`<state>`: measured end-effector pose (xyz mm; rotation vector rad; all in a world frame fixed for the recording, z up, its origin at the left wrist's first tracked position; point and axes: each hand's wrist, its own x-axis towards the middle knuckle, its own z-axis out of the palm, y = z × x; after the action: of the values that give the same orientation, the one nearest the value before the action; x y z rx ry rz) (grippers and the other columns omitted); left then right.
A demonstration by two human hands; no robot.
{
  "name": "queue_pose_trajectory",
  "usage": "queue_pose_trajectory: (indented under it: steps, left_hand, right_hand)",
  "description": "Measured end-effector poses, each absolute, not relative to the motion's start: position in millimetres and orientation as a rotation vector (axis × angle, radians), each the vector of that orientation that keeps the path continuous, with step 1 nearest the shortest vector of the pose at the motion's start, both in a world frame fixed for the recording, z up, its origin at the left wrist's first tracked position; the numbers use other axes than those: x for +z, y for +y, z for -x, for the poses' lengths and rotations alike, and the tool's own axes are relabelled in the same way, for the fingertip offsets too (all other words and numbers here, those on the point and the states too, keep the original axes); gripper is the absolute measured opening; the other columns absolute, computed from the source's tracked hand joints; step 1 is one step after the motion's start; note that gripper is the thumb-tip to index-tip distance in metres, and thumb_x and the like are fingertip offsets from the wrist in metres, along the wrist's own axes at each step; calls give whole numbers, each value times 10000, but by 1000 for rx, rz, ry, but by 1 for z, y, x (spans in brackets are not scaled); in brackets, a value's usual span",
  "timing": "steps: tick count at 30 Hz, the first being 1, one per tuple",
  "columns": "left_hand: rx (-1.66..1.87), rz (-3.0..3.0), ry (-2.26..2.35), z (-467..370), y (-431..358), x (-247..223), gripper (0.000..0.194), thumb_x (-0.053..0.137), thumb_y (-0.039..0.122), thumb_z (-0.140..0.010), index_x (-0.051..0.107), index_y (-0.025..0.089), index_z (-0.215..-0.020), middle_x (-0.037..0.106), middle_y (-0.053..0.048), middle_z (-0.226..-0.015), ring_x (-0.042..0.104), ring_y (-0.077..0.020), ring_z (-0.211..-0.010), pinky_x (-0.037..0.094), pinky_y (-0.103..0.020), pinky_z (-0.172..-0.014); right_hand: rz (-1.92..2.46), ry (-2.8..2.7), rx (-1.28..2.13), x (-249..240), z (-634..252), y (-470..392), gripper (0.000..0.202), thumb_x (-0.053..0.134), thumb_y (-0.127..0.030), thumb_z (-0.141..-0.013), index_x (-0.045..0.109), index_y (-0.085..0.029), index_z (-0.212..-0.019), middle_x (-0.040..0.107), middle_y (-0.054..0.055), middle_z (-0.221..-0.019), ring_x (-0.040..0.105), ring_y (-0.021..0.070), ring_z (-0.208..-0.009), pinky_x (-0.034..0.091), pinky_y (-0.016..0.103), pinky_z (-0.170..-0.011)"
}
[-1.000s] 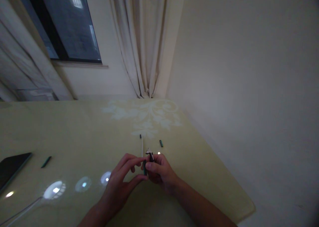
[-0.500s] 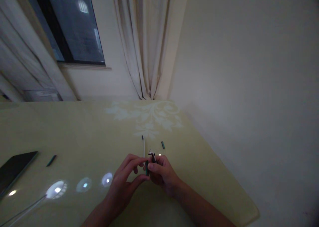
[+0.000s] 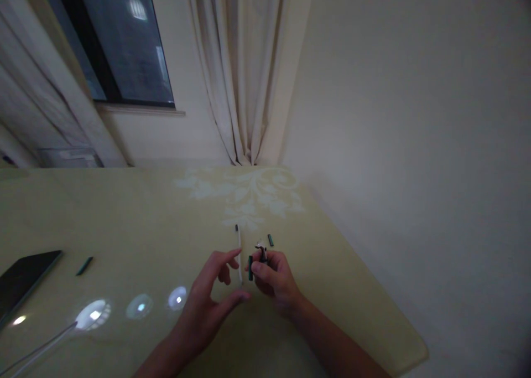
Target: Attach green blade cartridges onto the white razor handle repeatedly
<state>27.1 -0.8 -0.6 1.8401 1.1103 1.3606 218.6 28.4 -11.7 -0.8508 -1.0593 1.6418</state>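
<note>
My right hand [image 3: 274, 281] is closed, with thumb and fingers pinching a small dark strip with a green edge [image 3: 250, 268]. A small black-and-white piece [image 3: 262, 250] sticks up from the same hand; its kind is too small to make out. My left hand [image 3: 211, 289] is open just to the left, thumb and fingers apart and nothing between them. Behind its fingertips a thin white stick-like piece with a dark tip [image 3: 239, 242] lies on the table. Beyond my right hand rests another short dark green strip [image 3: 270, 240].
The pale yellow table [image 3: 136, 217] has a leaf pattern and reflects lamps. At left lie a dark flat panel [image 3: 29, 278] and a dark green strip [image 3: 84, 265]. Thin cords [image 3: 45, 347] show at lower left. A wall [image 3: 394, 145] borders the right side; a curtain [image 3: 244, 73] hangs behind.
My left hand has let go of the dark green strip and its fingers have spread. The right hand has shifted slightly right and away from me, still gripping the strip.
</note>
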Motion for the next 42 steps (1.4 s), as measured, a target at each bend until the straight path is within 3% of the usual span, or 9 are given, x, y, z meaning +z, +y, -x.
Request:
queue_pose_trajectory:
  steps: [3,7,10,16,23,29,35,38,42]
  left_hand:
    - [1261,-1580,1121,-26,2,5,489,795,448,-910,677,281,-1353,682,-29,-973,632,-178,-800,555,-310,-768]
    - [1111,-1283,1122,-26,5,12,424,751,596,-895,776,206,-1059,689,-35,-851,619,-181,-757,521,-280,-680]
    - [1027,-1211,1082,-27,4,9,490,747,636,-884,802,200,-1099,677,-22,-806,562,-156,-700,488,-278,-679]
    - [934,-1076,1013,-32,-3,-2,563,741,668,-876,813,175,-1138,645,-22,-718,543,-164,-674,449,-288,-650]
    - [839,-1122,884,-34,-6,10,398,825,535,-857,818,198,-1067,756,-60,-887,610,-183,-792,421,-270,-681]
    - [826,-932,746,-37,-9,12,444,854,572,-816,818,185,-1032,709,-55,-861,566,-156,-738,383,-260,-662]
    - [791,-825,681,-35,-9,3,433,872,563,-806,811,194,-1022,717,-70,-907,634,-181,-811,466,-293,-753]
    - [900,-893,736,-30,-4,-6,497,941,539,-718,816,220,-1078,728,-64,-941,660,-227,-908,494,-337,-842]
    - [1141,-1023,898,-21,4,-6,538,1001,422,-649,834,270,-1137,667,-8,-845,596,-182,-805,470,-276,-746]
  right_hand:
    - [925,-1270,1321,-1,-227,27,403,831,-550,-798,687,-179,-858,565,-18,-673,430,98,-538,343,231,-504]
    - [917,-1667,811,13,-233,23,175,741,-360,-891,712,-189,-868,559,-7,-687,467,121,-560,362,258,-542]
    - [792,-1877,417,14,-235,21,60,716,-246,-886,718,-193,-915,628,11,-697,534,142,-591,387,272,-577]
    - [718,-2116,29,4,-243,21,230,670,-293,-913,739,-202,-1112,711,37,-752,609,166,-615,423,301,-621]
    - [664,-2277,-72,4,-246,21,272,627,-328,-995,772,-213,-1194,736,78,-767,651,194,-639,431,321,-593]
    - [592,-2254,-131,6,-245,20,306,637,-302,-990,739,-184,-1254,730,65,-756,621,183,-598,385,322,-556]
    - [569,-2232,-112,8,-244,18,354,663,-246,-958,702,-210,-1309,717,52,-747,601,185,-582,368,320,-554]
    - [573,-2129,68,7,-244,16,365,655,-350,-970,671,-184,-1295,709,62,-801,618,194,-644,408,326,-619]
    - [604,-1884,728,7,-241,15,406,452,-497,-1071,669,-172,-959,574,26,-745,511,151,-627,378,301,-623]
